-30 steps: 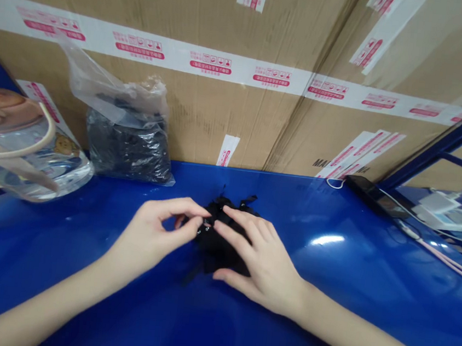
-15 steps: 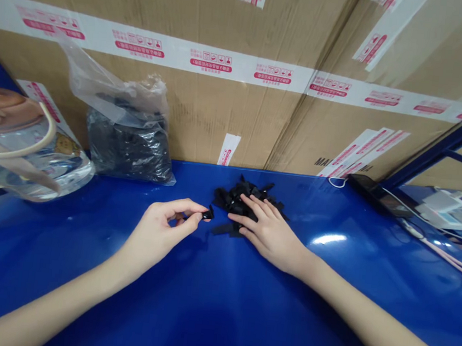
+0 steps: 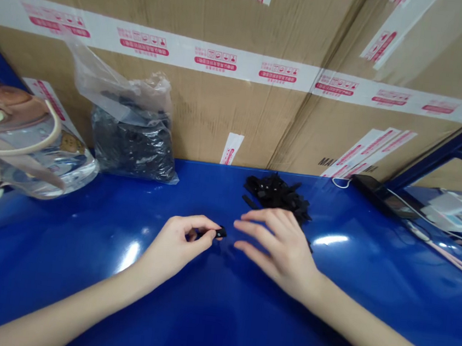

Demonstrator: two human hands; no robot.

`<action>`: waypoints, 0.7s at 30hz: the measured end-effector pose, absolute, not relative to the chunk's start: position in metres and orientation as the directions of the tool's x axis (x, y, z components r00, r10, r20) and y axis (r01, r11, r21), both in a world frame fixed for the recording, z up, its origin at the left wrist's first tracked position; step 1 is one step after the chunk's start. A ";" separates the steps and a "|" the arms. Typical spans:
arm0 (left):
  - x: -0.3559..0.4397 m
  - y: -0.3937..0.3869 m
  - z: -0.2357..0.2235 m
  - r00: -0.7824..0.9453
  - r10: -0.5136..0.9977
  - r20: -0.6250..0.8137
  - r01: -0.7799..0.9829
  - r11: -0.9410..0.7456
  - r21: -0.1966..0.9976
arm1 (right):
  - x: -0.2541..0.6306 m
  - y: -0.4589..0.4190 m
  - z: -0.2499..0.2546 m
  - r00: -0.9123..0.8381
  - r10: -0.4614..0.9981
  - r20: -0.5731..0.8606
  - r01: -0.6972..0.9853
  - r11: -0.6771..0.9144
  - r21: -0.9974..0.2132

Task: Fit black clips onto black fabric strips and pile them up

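Between the thumb and forefinger of my left hand (image 3: 186,240) is a small black piece (image 3: 220,232); most of it is hidden by the fingers, and its exact kind does not show. My right hand (image 3: 283,250) is just to the right of it, fingers spread and bent, with nothing visible in them. Behind my right hand lies a loose pile of small flat black pieces (image 3: 276,191) on the blue tabletop (image 3: 200,307). My right hand covers part of the pile's near edge.
A clear plastic bag of black pieces (image 3: 135,143) stands at the back left, beside a large transparent bottle (image 3: 32,141) with a strap. Cardboard boxes (image 3: 204,115) wall off the back. A black device (image 3: 377,194) and cables (image 3: 449,254) lie at the right.
The pile has shifted right and spread. My right hand has come off it, toward me and slightly right. My left hand, still pinching the black piece, has moved right and nearer.
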State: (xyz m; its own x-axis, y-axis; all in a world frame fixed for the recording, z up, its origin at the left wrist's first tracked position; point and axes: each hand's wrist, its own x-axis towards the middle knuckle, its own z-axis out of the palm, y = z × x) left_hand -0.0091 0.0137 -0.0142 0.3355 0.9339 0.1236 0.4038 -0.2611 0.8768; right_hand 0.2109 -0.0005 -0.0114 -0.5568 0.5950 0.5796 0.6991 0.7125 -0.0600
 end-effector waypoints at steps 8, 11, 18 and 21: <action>-0.003 0.005 -0.015 0.408 0.881 0.241 0.429 -0.418 0.801 | 0.192 -0.016 -0.019 -0.608 0.513 0.606 0.642 0.767 -0.005; -0.002 0.002 -0.015 0.462 0.847 0.262 0.435 -0.474 0.765 | 0.194 -0.016 -0.019 -0.597 0.521 0.610 0.640 0.768 -0.029; -0.006 -0.001 -0.020 0.592 0.736 0.329 0.489 -0.652 0.580 | 0.191 -0.014 -0.022 -0.653 0.560 0.510 0.612 0.787 -0.079; -0.006 -0.001 -0.023 0.603 0.735 0.312 0.509 -0.654 0.559 | 0.191 -0.012 -0.026 -0.685 0.561 0.466 0.598 0.797 -0.080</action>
